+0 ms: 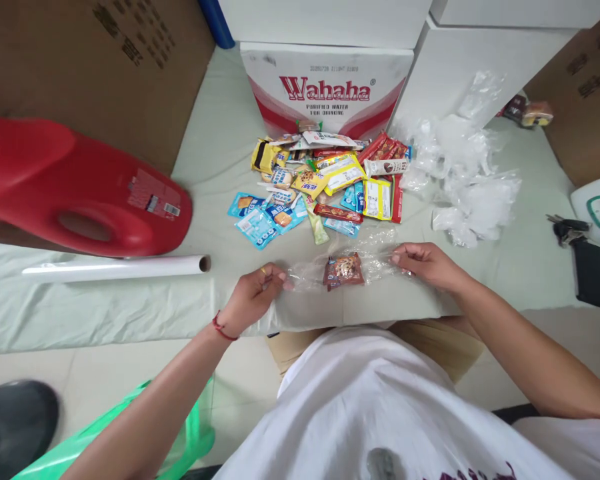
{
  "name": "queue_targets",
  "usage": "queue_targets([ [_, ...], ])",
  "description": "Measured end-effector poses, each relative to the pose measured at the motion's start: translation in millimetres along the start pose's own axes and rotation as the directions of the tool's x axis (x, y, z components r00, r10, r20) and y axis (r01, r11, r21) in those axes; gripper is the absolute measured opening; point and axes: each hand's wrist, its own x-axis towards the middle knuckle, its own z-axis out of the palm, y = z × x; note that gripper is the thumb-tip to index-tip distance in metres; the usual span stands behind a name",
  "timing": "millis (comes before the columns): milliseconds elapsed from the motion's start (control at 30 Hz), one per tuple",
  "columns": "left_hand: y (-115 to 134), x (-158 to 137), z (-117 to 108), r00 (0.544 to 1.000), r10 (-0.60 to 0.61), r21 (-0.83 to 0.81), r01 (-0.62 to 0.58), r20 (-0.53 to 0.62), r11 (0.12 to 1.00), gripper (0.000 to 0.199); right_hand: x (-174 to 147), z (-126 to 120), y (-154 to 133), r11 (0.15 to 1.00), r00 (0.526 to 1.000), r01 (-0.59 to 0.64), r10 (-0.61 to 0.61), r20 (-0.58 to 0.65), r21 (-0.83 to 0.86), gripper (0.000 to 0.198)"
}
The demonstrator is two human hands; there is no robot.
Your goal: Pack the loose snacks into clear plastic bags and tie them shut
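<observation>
Between my two hands a clear plastic bag (307, 272) is stretched sideways near the table's front edge. A small brown snack packet (344, 270) lies in or under the film at its middle; I cannot tell which. My left hand (259, 293) pinches the left end of the bag, fingers closed. The right end is pinched by my right hand (424, 264), thumb against fingers. Just beyond the bag is a pile of wrapped snacks, with a red bar (338, 213), blue packets (260, 227) and a yellow packet (344, 175).
A white Wahaha carton (327, 90) stands behind the snacks. Crumpled clear bags (473, 200) are heaped at the right. On the left are a large red jug (145, 193) and a white roll (115, 267). Keys (567, 229) and a black phone-like object (591, 273) lie far right.
</observation>
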Motion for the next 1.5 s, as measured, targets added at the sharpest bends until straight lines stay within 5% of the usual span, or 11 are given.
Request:
queue_targets([
  [133, 5, 17, 7, 0.996, -0.087, -0.068, 0.087, 0.011, 0.994, 0.036, 13, 3, 16, 0.960, 0.993, -0.080, 0.055, -0.101, -0.269, 0.049],
  [233, 9, 22, 11, 0.993, -0.117, 0.035, 0.118, -0.024, 0.992, 0.036, 11, 7, 18, 0.807, 0.967, -0.043, -0.115, -0.228, -0.590, 0.027],
  [367, 14, 22, 13, 0.989, -0.140, 0.078, 0.144, -0.052, 0.987, 0.036, -15, 25, 0, 0.611, 0.761, 0.133, -0.567, -0.314, -0.781, 0.026],
  [500, 17, 20, 14, 0.986, -0.153, 0.072, 0.158, -0.065, 0.985, 0.035, -37, 70, -16, 0.425, 0.604, 0.520, -0.796, -0.033, -0.741, 0.040],
  [600, 16, 20, 15, 0.984, -0.157, 0.088, 0.164, -0.087, 0.982, 0.036, -27, 106, -16, 0.374, 0.649, 0.631, -0.735, 0.197, -0.680, 0.049],
  [767, 10, 19, 12, 0.978, -0.175, -0.011, 0.174, -0.110, 0.985, 0.034, 3, 129, -11, 0.431, 0.783, 0.499, -0.596, 0.178, -0.752, 0.050],
  [933, 27, 15, 26, 0.921, 0.064, 0.198, 0.015, -0.384, 0.980, 0.054, 5, 131, -11, 0.416, 0.790, 0.500, -0.579, 0.202, -0.760, 0.051],
  [1067, 62, 22, 59, 0.883, 0.331, 0.506, -0.129, -0.333, 0.853, 0.088, 4, 134, -10, 0.437, 0.794, 0.487, -0.582, 0.175, -0.757, 0.050],
  [1167, 76, 42, 72, 0.899, 0.330, 0.572, -0.116, -0.286, 0.812, 0.061, 4, 134, -9, 0.437, 0.792, 0.493, -0.583, 0.181, -0.752, 0.052],
  [1267, 70, 69, 59, 0.942, 0.234, 0.461, -0.101, -0.240, 0.881, 0.026, 5, 132, -10, 0.430, 0.793, 0.503, -0.575, 0.202, -0.750, 0.053],
  [1500, 39, 100, -7, 0.996, -0.003, -0.114, -0.008, -0.094, 0.993, 0.035, 9, 123, -8, 0.422, 0.772, 0.542, -0.591, 0.233, -0.726, 0.052],
])
